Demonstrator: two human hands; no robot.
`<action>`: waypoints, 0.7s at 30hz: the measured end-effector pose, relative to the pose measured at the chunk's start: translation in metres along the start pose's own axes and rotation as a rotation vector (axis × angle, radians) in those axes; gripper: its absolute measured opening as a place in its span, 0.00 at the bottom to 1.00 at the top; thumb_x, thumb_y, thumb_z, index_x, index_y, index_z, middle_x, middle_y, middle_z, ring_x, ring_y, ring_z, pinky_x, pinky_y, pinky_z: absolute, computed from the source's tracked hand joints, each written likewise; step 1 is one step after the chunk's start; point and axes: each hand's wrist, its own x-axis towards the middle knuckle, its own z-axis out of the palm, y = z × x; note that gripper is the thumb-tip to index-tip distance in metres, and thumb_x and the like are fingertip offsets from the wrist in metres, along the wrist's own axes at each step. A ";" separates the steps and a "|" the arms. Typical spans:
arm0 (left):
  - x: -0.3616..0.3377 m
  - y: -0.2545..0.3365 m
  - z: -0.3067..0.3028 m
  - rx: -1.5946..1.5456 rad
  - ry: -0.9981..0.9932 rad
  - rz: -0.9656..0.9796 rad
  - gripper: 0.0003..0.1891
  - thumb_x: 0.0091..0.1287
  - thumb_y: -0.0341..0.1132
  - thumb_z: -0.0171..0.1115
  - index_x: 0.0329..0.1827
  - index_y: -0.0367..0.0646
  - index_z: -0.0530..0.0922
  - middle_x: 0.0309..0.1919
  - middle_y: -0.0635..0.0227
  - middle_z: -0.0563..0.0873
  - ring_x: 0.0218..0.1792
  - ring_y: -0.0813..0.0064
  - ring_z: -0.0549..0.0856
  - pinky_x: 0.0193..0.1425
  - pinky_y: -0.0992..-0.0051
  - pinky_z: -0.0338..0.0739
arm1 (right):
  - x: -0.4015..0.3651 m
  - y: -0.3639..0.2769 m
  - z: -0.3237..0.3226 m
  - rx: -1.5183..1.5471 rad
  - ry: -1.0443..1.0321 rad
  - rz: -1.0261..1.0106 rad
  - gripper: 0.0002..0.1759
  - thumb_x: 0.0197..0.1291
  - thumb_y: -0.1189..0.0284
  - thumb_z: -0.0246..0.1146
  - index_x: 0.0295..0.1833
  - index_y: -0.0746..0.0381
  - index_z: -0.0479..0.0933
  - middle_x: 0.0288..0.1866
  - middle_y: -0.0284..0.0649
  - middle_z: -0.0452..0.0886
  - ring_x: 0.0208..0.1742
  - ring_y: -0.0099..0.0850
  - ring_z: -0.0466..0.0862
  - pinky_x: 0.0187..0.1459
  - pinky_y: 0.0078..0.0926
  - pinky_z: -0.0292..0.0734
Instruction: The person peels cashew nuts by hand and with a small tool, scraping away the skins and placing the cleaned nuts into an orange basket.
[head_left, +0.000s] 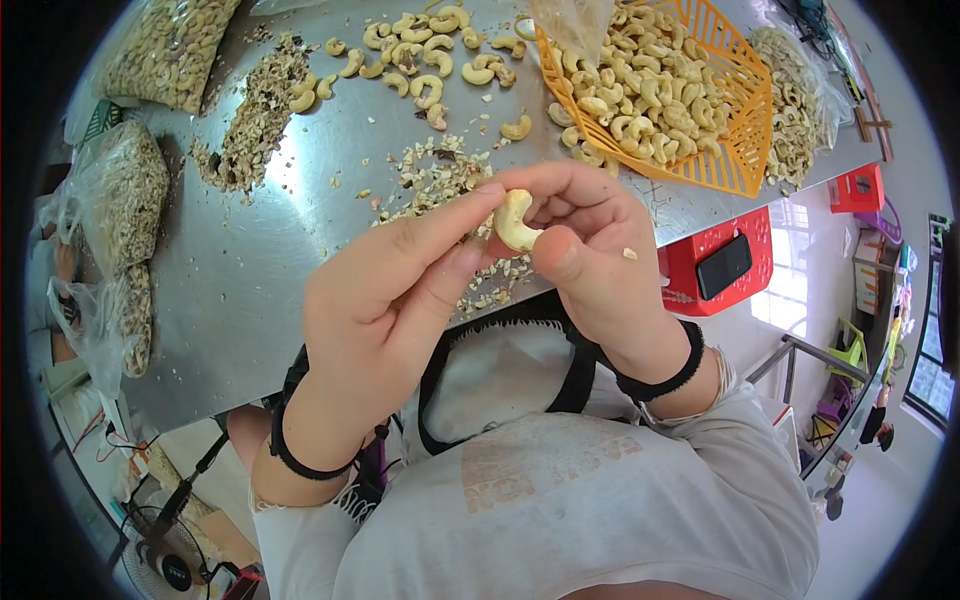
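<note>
A pale, curved cashew nut (514, 224) is held up in front of my chest, above the near table edge. My right hand (605, 255) grips it between thumb and bent fingers. From the other side my left hand (385, 280) closes in, its index fingertip against the nut's upper end and its thumb lower down. Whether anything else sits between the left fingers is hidden. Beneath the hands, broken cashew bits (440, 178) and brown skin scraps are scattered on the metal table (260, 290). A small crumb (629, 253) sticks to the right hand near the thumb base.
Loose whole cashews (425, 55) lie at the back. An orange plastic basket (745, 150) full of cashews stands at the right, beside a bag of nut pieces (795, 110). Filled bags (140, 190) line the left. A phone (723, 267) rests on a red stool (680, 285).
</note>
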 end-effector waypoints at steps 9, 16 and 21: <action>0.002 0.004 -0.002 -0.055 -0.075 -0.057 0.16 0.56 0.22 0.52 0.50 0.37 0.72 0.33 0.62 0.81 0.33 0.76 0.81 0.38 0.82 0.71 | 0.000 0.000 -0.004 -0.017 0.004 0.094 0.20 0.57 0.59 0.53 0.40 0.68 0.70 0.31 0.37 0.76 0.30 0.21 0.75 0.33 0.15 0.70; 0.002 -0.001 0.003 -0.103 -0.091 -0.006 0.18 0.56 0.22 0.51 0.51 0.38 0.71 0.33 0.62 0.81 0.33 0.76 0.81 0.37 0.82 0.71 | 0.001 0.001 -0.002 -0.022 0.032 0.156 0.23 0.58 0.54 0.49 0.36 0.66 0.72 0.27 0.34 0.75 0.25 0.17 0.72 0.28 0.12 0.66; 0.001 0.002 0.003 -0.112 -0.188 -0.095 0.18 0.58 0.23 0.51 0.53 0.33 0.68 0.38 0.61 0.79 0.37 0.78 0.79 0.41 0.81 0.73 | 0.000 -0.003 0.004 -0.087 0.097 0.218 0.23 0.57 0.52 0.50 0.33 0.64 0.72 0.25 0.32 0.74 0.23 0.15 0.69 0.25 0.10 0.62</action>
